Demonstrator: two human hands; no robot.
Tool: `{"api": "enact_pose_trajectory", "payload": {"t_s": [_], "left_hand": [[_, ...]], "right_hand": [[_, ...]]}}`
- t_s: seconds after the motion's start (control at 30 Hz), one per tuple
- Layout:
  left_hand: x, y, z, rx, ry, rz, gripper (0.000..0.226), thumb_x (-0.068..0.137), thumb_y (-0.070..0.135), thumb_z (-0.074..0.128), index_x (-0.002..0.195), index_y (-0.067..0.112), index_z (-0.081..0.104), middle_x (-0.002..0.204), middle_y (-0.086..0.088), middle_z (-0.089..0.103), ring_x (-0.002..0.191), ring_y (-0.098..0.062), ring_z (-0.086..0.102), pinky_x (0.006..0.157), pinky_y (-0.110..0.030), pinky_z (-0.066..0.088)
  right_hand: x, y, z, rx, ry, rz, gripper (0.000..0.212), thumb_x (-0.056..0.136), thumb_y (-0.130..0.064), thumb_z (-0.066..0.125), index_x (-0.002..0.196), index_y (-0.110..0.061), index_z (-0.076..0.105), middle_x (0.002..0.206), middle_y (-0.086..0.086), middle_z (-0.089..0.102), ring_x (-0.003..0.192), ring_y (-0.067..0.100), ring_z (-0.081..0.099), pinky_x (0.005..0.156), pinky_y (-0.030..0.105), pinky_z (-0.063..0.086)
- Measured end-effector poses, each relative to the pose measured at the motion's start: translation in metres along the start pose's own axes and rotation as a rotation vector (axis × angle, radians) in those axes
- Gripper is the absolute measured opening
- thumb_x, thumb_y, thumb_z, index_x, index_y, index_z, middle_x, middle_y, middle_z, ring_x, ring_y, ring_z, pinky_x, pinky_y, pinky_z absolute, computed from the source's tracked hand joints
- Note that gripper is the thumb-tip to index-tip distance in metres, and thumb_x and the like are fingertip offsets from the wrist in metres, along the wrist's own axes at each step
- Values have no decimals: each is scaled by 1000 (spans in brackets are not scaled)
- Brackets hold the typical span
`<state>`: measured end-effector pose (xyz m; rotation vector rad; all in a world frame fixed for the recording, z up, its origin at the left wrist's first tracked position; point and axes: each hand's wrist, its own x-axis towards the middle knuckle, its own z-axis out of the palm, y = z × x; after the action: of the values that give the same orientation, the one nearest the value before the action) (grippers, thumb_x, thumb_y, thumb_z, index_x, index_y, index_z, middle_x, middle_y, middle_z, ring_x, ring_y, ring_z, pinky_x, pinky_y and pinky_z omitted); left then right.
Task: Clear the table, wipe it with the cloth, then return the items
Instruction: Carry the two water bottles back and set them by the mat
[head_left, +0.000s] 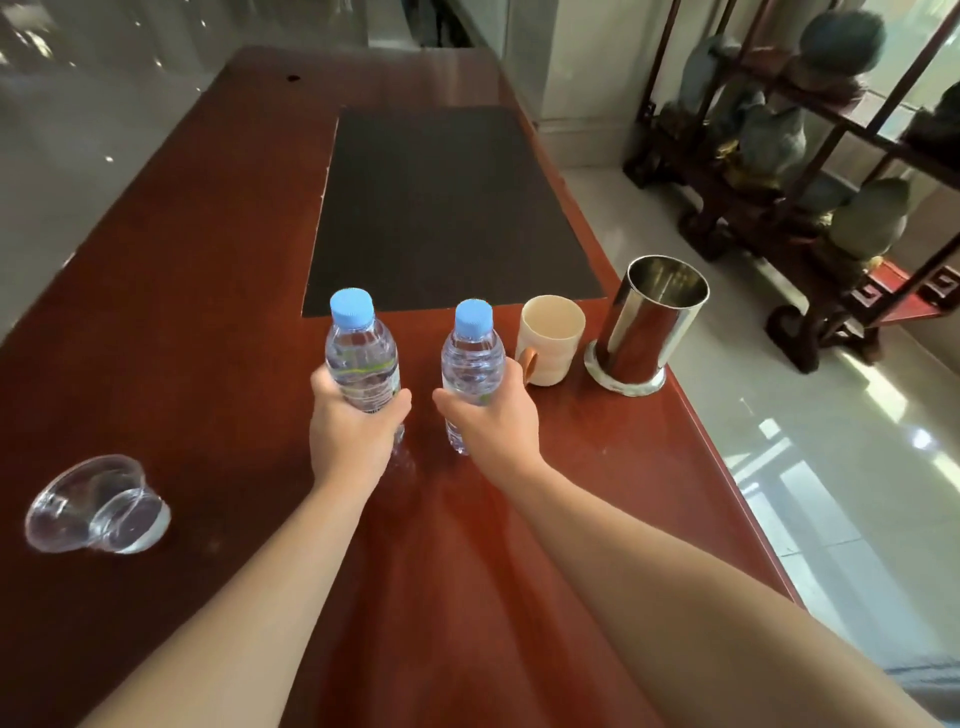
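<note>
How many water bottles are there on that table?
2. One clear plastic water bottle with a blue cap is gripped by the left hand; the other blue-capped bottle is gripped by the right hand, beside the cream mug. None seem hidden.

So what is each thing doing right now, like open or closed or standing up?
Left bottle: upright, blue cap on, gripped by the left hand.
Right bottle: upright, capped, gripped by the right hand.
Mug: upright, looks empty.
Steel canister: upright, open top.
Clear plastic cups: tipped on their side.
</note>
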<state>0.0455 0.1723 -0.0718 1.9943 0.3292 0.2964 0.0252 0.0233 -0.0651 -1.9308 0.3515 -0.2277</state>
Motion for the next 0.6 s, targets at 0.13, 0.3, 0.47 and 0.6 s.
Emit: {"api": "enact_pose_trajectory", "payload": {"t_s": [0.13, 0.3, 0.47, 0.6], "left_hand": [[34, -2, 13, -36, 28, -2, 60, 64, 42, 80, 104, 39, 36, 87, 25, 53, 76, -1, 54, 70, -24, 42], [62, -7, 25, -40, 21, -3, 63, 66, 42, 81, 110, 37, 37, 95, 17, 56, 82, -4, 56, 69, -22, 43], [75, -19, 32, -44, 10, -36, 66, 67, 42, 81, 116, 37, 37, 97, 19, 55, 81, 0, 55, 67, -18, 42], [79, -24, 37, -60, 16, -59, 64, 65, 42, 81, 111, 40, 36, 94, 23, 53, 80, 5, 55, 66, -17, 41]], "right_hand": [[37, -2, 17, 6, 18, -3, 56, 67, -53, 74, 111, -39, 42, 93, -25, 56, 82, -3, 60, 69, 19, 48], [70, -2, 30, 24, 12, 27, 58, 69, -52, 75, 113, -39, 38, 98, -21, 59, 86, -1, 61, 69, 19, 48], [88, 2, 36, 16, 6, 56, 58, 72, -49, 77, 113, -40, 36, 98, -21, 58, 83, -5, 58, 60, 10, 39], [96, 6, 37, 24, 28, 62, 59, 71, -51, 76, 114, -39, 37, 99, -21, 59, 84, -5, 59, 60, 10, 38]]}}
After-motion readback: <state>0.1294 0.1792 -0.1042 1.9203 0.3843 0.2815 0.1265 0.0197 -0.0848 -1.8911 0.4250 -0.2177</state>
